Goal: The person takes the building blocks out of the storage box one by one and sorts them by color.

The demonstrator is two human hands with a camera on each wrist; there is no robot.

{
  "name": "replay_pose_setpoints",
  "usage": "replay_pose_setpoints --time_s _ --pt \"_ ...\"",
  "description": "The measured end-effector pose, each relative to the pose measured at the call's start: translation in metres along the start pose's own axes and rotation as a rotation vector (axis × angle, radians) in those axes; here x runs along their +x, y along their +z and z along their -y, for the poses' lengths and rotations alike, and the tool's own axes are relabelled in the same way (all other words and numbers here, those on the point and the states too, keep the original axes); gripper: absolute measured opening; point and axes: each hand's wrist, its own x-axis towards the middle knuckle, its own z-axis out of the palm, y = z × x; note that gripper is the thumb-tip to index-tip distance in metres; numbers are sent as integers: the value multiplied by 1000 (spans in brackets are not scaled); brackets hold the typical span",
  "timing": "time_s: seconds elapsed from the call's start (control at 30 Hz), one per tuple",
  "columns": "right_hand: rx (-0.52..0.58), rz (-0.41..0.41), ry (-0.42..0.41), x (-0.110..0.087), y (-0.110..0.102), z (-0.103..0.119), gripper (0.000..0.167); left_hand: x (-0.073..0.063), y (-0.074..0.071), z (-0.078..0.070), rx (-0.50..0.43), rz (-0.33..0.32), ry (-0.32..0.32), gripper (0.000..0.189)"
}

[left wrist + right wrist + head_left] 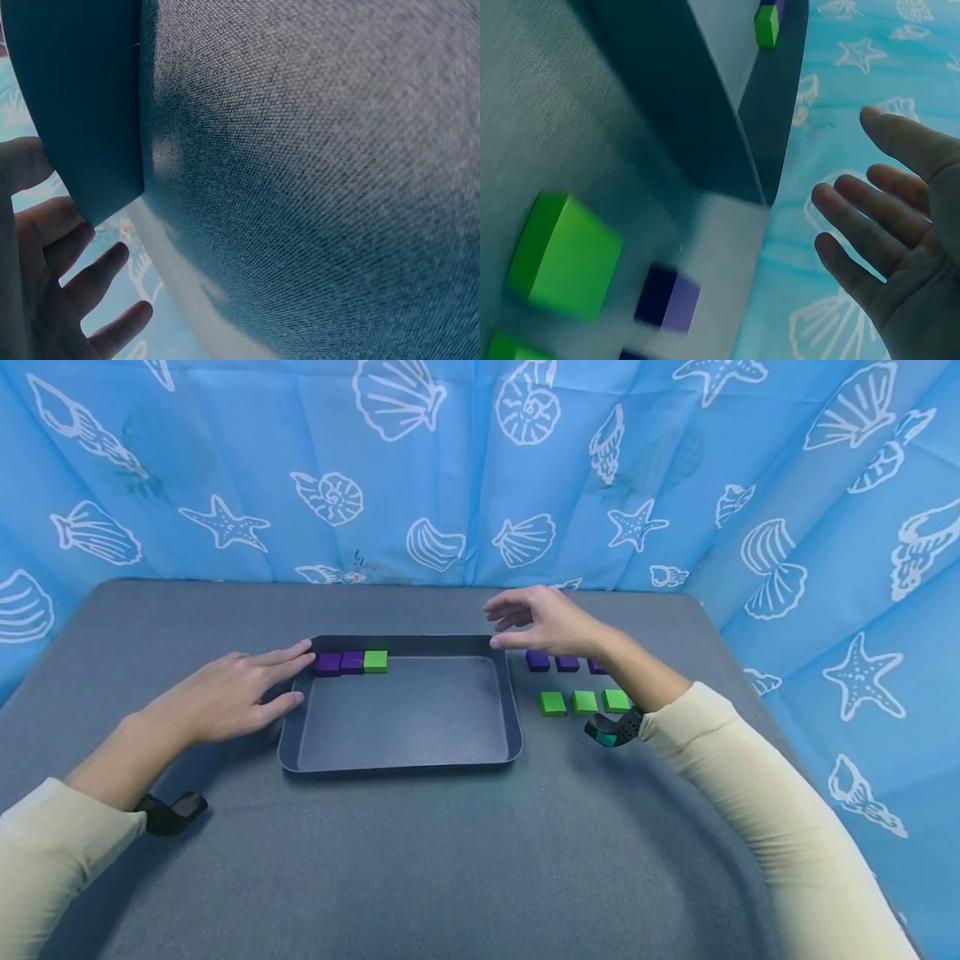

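Note:
A dark grey baking tray (405, 758) lies on the table. In its far left corner sit two purple blocks (328, 665) and a green block (376, 662), side by side along the back wall. My left hand (225, 693) rests its fingertips on the tray's left rim, fingers straight; the left wrist view shows it at the tray wall (90, 112). Above the tray's far right corner hovers my right hand (551, 620), fingers loosely bent and holding nothing. To the tray's right are a row of purple blocks (537, 661), partly hidden by my right arm, and a row of green blocks (553, 703).
A grey cloth (450, 860) covers the table. Behind it and on the right hangs a blue curtain (465, 468) with white shell and starfish prints. Black bands (174, 814) are on both wrists.

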Motion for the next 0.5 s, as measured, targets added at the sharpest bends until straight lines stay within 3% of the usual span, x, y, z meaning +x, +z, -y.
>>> replay_pose_setpoints --time_s 0.5 --pt "-33 54 -22 36 33 14 48 0 1 2 -4 0 -8 62"
